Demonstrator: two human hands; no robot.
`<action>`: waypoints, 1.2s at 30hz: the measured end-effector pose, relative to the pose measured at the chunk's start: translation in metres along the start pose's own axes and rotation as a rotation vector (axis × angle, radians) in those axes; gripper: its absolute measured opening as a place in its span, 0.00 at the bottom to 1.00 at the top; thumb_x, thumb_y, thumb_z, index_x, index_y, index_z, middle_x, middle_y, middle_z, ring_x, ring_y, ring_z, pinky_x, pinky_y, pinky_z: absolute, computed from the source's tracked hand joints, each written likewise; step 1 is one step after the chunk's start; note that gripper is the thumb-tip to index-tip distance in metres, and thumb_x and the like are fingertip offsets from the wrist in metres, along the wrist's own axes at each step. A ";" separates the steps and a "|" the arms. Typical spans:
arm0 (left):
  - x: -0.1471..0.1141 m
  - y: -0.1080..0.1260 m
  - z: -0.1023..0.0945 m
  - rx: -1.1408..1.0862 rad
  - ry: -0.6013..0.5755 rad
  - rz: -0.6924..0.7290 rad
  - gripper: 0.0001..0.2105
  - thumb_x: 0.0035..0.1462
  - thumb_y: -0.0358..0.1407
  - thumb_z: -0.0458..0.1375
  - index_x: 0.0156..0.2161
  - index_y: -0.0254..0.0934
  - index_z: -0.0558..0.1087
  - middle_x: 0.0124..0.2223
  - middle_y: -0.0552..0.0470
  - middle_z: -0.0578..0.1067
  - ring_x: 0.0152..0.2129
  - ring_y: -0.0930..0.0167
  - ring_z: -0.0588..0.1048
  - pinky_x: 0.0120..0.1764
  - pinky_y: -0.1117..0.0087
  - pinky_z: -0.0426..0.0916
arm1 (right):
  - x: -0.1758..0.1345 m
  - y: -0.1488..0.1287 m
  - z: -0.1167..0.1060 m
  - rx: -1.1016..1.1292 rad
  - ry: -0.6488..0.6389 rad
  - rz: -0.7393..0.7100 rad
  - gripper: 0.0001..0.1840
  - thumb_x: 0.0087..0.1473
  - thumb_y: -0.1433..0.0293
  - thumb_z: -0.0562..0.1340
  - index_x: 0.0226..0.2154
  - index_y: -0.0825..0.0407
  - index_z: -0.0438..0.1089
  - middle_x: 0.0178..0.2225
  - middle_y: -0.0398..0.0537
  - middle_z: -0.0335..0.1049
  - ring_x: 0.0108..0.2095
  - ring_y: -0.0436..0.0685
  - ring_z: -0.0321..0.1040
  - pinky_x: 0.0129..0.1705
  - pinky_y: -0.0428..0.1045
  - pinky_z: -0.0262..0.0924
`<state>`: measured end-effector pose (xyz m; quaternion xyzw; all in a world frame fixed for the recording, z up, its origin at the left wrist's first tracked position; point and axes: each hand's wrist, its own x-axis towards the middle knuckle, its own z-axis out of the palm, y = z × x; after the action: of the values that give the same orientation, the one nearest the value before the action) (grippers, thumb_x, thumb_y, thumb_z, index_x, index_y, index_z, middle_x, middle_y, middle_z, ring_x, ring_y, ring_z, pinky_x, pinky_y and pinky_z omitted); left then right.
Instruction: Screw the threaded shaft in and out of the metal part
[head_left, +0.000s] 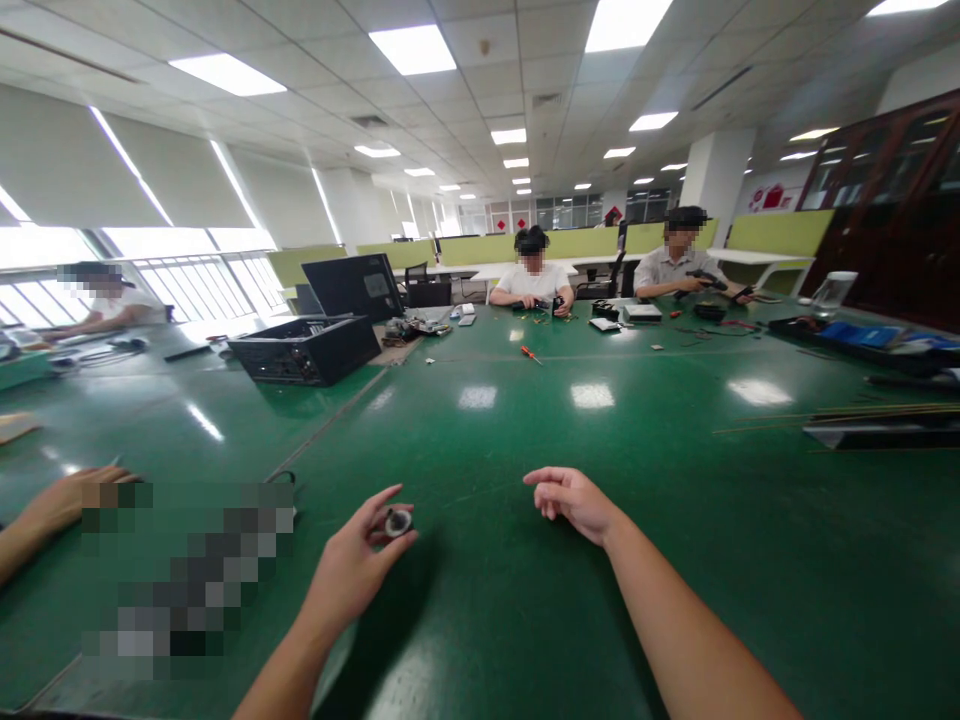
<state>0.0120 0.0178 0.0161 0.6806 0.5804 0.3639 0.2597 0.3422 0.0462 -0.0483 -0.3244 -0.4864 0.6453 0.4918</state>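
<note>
Between the thumb and fingers of my left hand (352,565) is a small round piece (398,522) with a pale rim and a dark centre; its exact kind is too small to make out. That hand is raised over the green tabletop (480,620). To its right, my right hand (574,503) hovers above the table with the index finger stretched toward the left and the other fingers loosely bent. I see nothing in it, and it is apart from the round piece.
A black computer case (304,350) stands open at the back left. An orange screwdriver (530,354) lies mid-table. Another person's hand (90,492) rests at the left, near a pixelated dark area. Two people work across the table. Long thin rods (862,412) lie at the right.
</note>
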 end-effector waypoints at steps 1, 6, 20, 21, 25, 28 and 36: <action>0.008 0.013 0.013 -0.031 -0.040 0.039 0.31 0.46 0.45 0.66 0.56 0.38 0.67 0.46 0.47 0.80 0.42 0.63 0.79 0.50 0.60 0.72 | 0.000 -0.002 -0.002 0.009 0.042 -0.024 0.21 0.47 0.62 0.69 0.42 0.56 0.74 0.26 0.43 0.70 0.21 0.45 0.60 0.26 0.44 0.54; 0.044 0.061 0.083 -0.014 -0.195 0.262 0.14 0.47 0.37 0.67 0.42 0.39 0.77 0.39 0.51 0.80 0.36 0.65 0.78 0.41 0.65 0.71 | 0.002 -0.009 -0.017 -0.005 0.232 -0.152 0.20 0.50 0.58 0.66 0.42 0.54 0.73 0.27 0.43 0.70 0.22 0.47 0.60 0.27 0.45 0.54; 0.092 0.028 0.161 -0.247 -0.380 0.259 0.18 0.51 0.37 0.65 0.48 0.37 0.76 0.44 0.46 0.79 0.40 0.65 0.76 0.46 0.64 0.70 | 0.018 0.006 -0.023 -0.244 0.246 -0.064 0.19 0.53 0.58 0.65 0.40 0.57 0.73 0.25 0.44 0.70 0.20 0.48 0.60 0.24 0.46 0.55; 0.092 0.026 0.162 -0.269 -0.379 0.237 0.19 0.50 0.36 0.66 0.49 0.37 0.75 0.44 0.46 0.79 0.40 0.65 0.77 0.45 0.64 0.71 | 0.017 0.007 -0.022 -0.276 0.246 -0.045 0.19 0.51 0.59 0.66 0.41 0.56 0.73 0.25 0.44 0.70 0.21 0.49 0.61 0.25 0.46 0.56; 0.092 0.025 0.164 -0.357 -0.392 0.154 0.21 0.48 0.34 0.66 0.50 0.36 0.73 0.43 0.47 0.79 0.38 0.65 0.78 0.43 0.65 0.72 | 0.016 0.009 -0.022 -0.357 0.264 -0.001 0.17 0.49 0.66 0.66 0.42 0.55 0.73 0.25 0.43 0.68 0.23 0.49 0.61 0.25 0.46 0.57; 0.092 0.027 0.164 -0.394 -0.400 0.102 0.20 0.48 0.33 0.67 0.48 0.36 0.74 0.43 0.47 0.79 0.38 0.65 0.78 0.43 0.66 0.71 | 0.016 0.010 -0.020 -0.393 0.289 0.017 0.16 0.49 0.68 0.64 0.42 0.55 0.73 0.24 0.42 0.67 0.23 0.49 0.60 0.26 0.46 0.56; 0.091 0.032 0.163 -0.335 -0.385 0.113 0.17 0.48 0.35 0.66 0.46 0.37 0.76 0.41 0.48 0.80 0.35 0.66 0.77 0.40 0.67 0.71 | 0.016 0.008 -0.019 -0.444 0.312 0.034 0.15 0.49 0.68 0.65 0.41 0.55 0.74 0.24 0.43 0.67 0.24 0.50 0.61 0.27 0.46 0.57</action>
<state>0.1663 0.1124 -0.0394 0.7163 0.4127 0.3326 0.4538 0.3518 0.0671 -0.0611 -0.5281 -0.5288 0.4731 0.4665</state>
